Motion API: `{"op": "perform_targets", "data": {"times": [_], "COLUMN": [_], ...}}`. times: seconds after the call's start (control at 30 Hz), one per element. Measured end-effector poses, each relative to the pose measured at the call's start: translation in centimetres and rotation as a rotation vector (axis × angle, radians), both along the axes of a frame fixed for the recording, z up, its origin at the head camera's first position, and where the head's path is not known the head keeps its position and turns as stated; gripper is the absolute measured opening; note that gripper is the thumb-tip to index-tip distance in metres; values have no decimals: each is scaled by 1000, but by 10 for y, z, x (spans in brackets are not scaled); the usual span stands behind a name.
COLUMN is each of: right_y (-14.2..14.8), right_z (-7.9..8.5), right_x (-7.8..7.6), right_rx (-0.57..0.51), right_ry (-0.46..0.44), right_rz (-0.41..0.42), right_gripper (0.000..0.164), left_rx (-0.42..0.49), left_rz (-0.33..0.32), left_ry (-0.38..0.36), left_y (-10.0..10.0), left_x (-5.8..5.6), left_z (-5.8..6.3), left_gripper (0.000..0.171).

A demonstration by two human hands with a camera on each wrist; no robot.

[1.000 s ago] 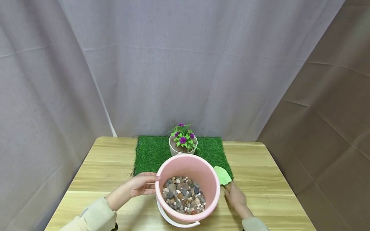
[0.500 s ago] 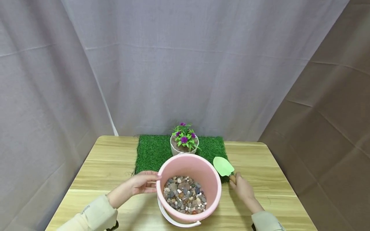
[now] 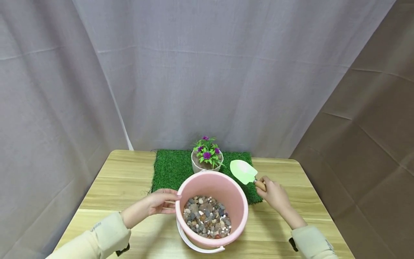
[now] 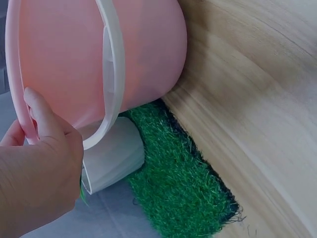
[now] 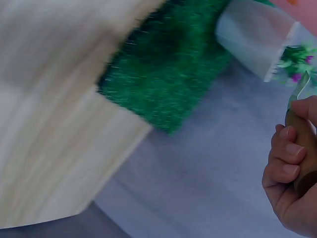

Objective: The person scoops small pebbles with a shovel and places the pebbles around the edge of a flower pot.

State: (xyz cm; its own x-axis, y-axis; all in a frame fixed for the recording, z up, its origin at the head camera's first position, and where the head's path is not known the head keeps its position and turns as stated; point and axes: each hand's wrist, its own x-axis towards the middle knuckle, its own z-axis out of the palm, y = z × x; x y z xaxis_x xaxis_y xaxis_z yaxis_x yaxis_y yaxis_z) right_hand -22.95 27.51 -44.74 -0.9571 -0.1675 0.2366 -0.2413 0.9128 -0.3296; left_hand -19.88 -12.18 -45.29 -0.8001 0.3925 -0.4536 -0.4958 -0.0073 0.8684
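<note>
A pink bucket [image 3: 233,208] stands at the table's near side, its bottom covered with mixed pebbles [image 3: 207,217]. Its white handle [image 4: 116,64] hangs down outside. At the bucket's left rim, my left hand [image 3: 160,202] pinches the edge between thumb and fingers, as the left wrist view also shows. My right hand [image 3: 275,194] grips the wooden grip of a garden trowel with a light green blade [image 3: 242,172]. The blade is raised right of the bucket's far rim, pointing left, above the turf mat. In the right wrist view the fingers wrap round the wooden grip [image 5: 299,131].
Behind the bucket, a white flowerpot [image 3: 201,169] with a purple-flowered plant [image 3: 207,153] and brown soil stands on a green artificial turf mat [image 3: 171,169]. The wooden table [image 3: 129,180] ends at grey curtains [image 3: 207,79] behind and a brown one [image 3: 365,144] on the right.
My right hand has lifted the trowel from beside the bucket's right side, up and away toward the back; its blade now shows fully. My left hand keeps its place on the rim.
</note>
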Motion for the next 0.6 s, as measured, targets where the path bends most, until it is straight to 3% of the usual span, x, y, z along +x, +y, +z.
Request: {"op": "perform_targets", "data": {"times": [0.3,0.6], "right_y": [-23,-36], "right_z": [36,52], "right_x": [2,11], "right_rx": [84,133], "right_ry": [86,33], "right_rz": [179,330], "right_gripper": [18,20], "left_rx": [-53,-109], "left_rz": [40,40], "left_ry": [21,34], "left_y": [3,4], "left_x": [-2,0], "left_z": [8,12], "left_gripper": [24,23]}}
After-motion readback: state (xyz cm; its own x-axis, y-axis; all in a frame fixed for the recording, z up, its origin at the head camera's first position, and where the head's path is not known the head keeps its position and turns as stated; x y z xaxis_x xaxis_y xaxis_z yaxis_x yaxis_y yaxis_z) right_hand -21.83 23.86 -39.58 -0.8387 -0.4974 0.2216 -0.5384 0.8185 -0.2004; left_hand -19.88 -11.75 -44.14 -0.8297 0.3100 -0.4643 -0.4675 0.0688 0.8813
